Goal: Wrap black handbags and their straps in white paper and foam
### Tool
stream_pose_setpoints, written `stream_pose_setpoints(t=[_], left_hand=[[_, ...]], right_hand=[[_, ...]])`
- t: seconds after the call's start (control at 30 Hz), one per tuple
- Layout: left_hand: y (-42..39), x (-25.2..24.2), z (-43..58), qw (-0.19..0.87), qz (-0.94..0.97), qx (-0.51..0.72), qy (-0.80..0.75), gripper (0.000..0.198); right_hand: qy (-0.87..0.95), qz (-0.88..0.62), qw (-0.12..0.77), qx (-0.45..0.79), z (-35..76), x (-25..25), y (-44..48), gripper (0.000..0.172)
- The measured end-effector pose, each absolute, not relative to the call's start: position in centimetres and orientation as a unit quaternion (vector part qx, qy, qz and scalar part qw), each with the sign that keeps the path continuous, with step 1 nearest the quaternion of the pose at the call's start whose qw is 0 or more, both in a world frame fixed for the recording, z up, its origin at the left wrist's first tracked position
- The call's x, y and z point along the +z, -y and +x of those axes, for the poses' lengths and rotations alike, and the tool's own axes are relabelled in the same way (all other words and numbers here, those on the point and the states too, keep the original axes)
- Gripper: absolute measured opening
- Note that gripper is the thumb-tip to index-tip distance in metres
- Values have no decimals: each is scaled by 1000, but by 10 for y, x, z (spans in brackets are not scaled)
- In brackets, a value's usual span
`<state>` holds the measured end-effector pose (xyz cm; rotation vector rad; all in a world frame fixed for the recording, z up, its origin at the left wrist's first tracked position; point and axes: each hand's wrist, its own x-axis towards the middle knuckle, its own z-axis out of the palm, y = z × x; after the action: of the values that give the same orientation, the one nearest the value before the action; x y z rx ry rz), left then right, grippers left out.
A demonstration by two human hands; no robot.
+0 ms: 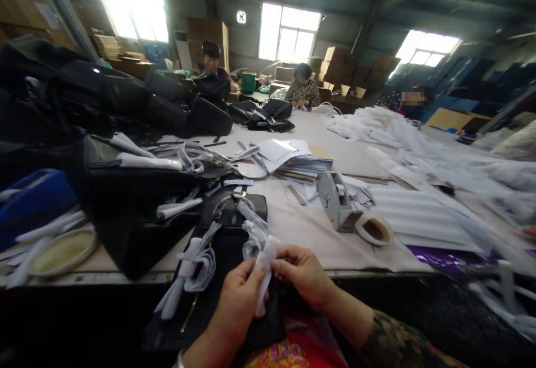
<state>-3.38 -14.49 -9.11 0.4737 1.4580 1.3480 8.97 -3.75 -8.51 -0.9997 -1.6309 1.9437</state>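
A black backpack (228,245) lies at the table edge before me, its lower end reaching over my lap. Its right strap (253,235), in clear plastic, runs into a white foam wrapping strip (264,270). My left hand (239,295) is closed around this wrapped part from the left, thumb on top. From the right, my right hand (302,272) pinches the strip's upper edge between thumb and fingers. The left strap (201,267) lies coiled in plastic on the bag, bound with white foam. Gold-coloured zips show on the bag's front.
Black bags (125,200) are heaped on the left. A stack of paper sheets (293,158), a grey tape dispenser (337,203) and a tape roll (372,229) stand beyond my hands. White foam sheets (419,211) cover the right side. Several people sit around the table's far side.
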Motion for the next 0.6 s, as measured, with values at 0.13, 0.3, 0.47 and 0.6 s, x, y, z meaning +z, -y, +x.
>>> stream_pose_setpoints(t=[0.13, 0.3, 0.47, 0.6], left_hand=[[145, -94, -36, 578, 168, 589, -540, 49], [144, -93, -38, 607, 140, 592, -512, 41], [145, -89, -40, 627, 108, 606, -478, 34], [144, -87, -33, 606, 128, 584, -525, 43]], right_hand=[[589, -307, 220, 714, 87, -93, 31, 38], [512, -272, 200, 790, 82, -99, 24, 44], [499, -226, 191, 815, 81, -102, 17, 38], [533, -230, 181, 794, 77, -100, 18, 23]])
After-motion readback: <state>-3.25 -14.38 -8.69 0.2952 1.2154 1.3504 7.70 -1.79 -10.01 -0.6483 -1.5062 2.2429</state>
